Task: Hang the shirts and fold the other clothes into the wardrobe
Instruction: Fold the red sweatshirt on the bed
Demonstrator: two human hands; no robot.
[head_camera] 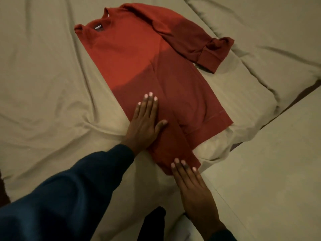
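On the bed (43, 70), a red sweatshirt (139, 60) lies flat, one sleeve folded across its body toward the near hem. Left hand (145, 122) presses that fold with fingers straight and together; right hand (191, 186) rests flat, its straight fingertips touching the sleeve's cuff.

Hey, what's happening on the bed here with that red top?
A person is folding a red sweatshirt laid flat on a bed sheet. One sleeve is already folded in along the body; the left hand presses flat on it, and the right hand rests its fingertips on that sleeve's cuff end. The other sleeve lies spread out toward a pillow.
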